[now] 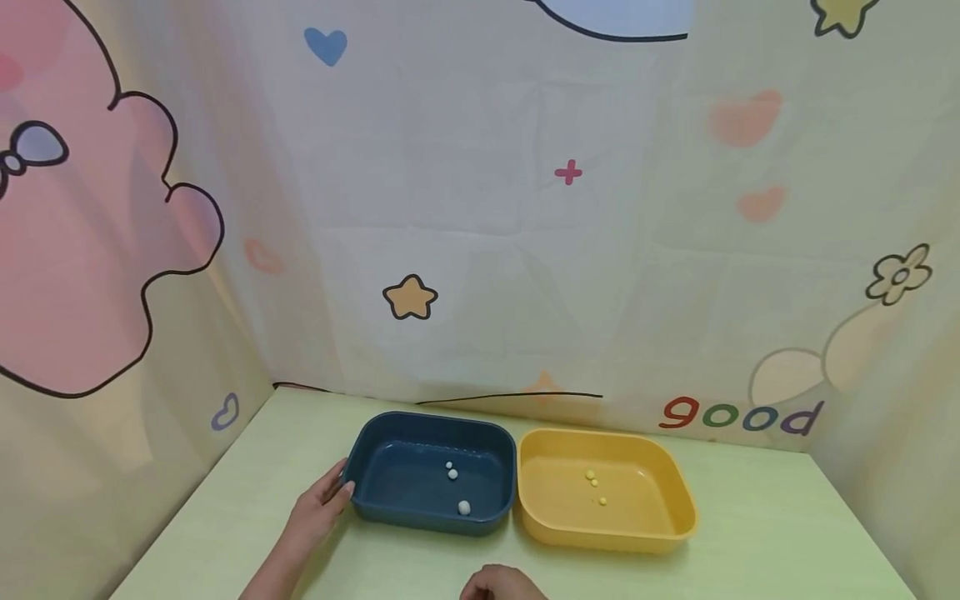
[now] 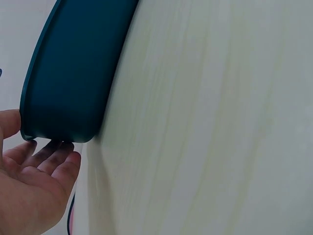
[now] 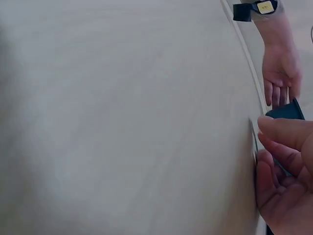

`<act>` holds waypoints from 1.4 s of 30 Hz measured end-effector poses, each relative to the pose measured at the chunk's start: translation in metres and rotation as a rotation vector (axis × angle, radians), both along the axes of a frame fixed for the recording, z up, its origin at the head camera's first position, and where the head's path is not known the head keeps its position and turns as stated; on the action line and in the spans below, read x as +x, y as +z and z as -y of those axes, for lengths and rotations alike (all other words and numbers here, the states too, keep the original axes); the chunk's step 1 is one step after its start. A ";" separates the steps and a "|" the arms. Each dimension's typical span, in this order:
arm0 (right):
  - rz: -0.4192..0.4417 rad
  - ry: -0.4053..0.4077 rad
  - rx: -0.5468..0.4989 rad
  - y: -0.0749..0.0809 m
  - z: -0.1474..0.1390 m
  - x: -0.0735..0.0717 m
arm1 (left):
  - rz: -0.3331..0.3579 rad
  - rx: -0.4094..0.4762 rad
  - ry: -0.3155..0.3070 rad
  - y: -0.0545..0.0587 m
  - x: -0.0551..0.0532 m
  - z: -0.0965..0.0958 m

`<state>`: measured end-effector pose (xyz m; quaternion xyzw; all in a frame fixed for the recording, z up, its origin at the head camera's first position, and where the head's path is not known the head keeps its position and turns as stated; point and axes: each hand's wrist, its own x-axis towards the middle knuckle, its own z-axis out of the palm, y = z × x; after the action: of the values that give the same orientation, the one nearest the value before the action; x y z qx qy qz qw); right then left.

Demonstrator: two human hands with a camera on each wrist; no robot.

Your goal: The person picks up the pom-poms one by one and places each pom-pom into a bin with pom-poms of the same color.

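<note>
A dark blue tray (image 1: 427, 521) stands on the table with a few small white balls (image 1: 464, 507) in it. My left hand (image 1: 318, 504) holds its left end. In the left wrist view, the thumb (image 2: 10, 122) is at the rim and the other fingers lie against the outer wall. Right beside stands a yellow tray (image 1: 600, 537) with small yellow balls (image 1: 590, 475) inside. My right hand (image 1: 504, 583) is in front of the trays at the bottom edge of the head view. Its fingers (image 3: 281, 188) are loosely curled, and I see nothing between them.
The pale green table (image 1: 780, 525) extends on both sides of the trays. Behind and at the sides hangs a printed cloth (image 1: 480, 208) with hearts, stars and the word "good". A watch-like device (image 3: 264, 7) sits on the left wrist.
</note>
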<state>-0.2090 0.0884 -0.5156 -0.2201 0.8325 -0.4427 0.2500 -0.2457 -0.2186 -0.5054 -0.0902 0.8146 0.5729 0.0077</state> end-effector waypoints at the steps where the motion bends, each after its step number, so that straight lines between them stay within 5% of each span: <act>1: 0.031 -0.006 -0.007 0.001 -0.001 -0.001 | -0.002 0.001 -0.001 0.000 0.000 0.000; 6: 0.178 -0.025 -0.034 0.008 -0.007 -0.003 | -0.009 0.013 -0.009 0.000 -0.001 -0.001; 15: 0.193 -0.004 -0.053 0.014 -0.014 -0.008 | -0.007 0.009 -0.009 0.000 -0.002 -0.004; 24: 0.226 -0.057 -0.133 0.050 -0.011 -0.014 | 0.003 -0.001 -0.006 -0.001 0.000 -0.006; 42: 0.137 0.005 -0.083 0.108 -0.002 -0.082 | -0.013 -0.027 -0.014 0.004 0.003 -0.001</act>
<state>-0.2906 0.0901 -0.4076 -0.2017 0.7936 -0.4904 0.2983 -0.2430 -0.2180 -0.5013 -0.0806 0.8230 0.5623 0.0051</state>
